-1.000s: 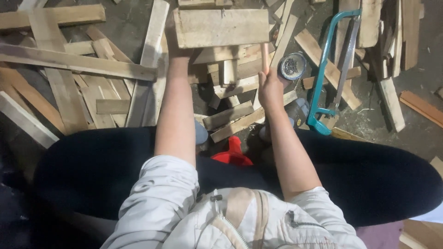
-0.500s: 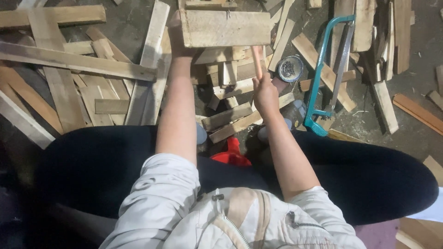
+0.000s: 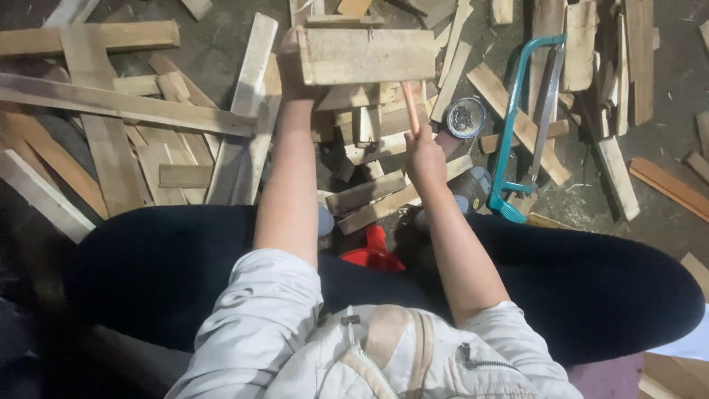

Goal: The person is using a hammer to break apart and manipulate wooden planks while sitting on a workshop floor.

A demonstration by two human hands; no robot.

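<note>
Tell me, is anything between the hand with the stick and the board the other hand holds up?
Nothing visible. The left hand grips the board at its left end. The right hand holds a thin handle whose top reaches the board's lower edge; only scrap wood lies on the floor behind.

Pale wood, a teal saw and dark clothes

The board (image 3: 369, 55) at the upper centre is pale beige with a plain grain; the stick (image 3: 410, 109) under it is orange-pink. The saw frame (image 3: 517, 118) at the right is teal. The scraps (image 3: 133, 140) at the left are light tan on a grey floor (image 3: 665, 140). The trousers (image 3: 170, 273) are black, the shirt (image 3: 258, 325) off-white.
</note>
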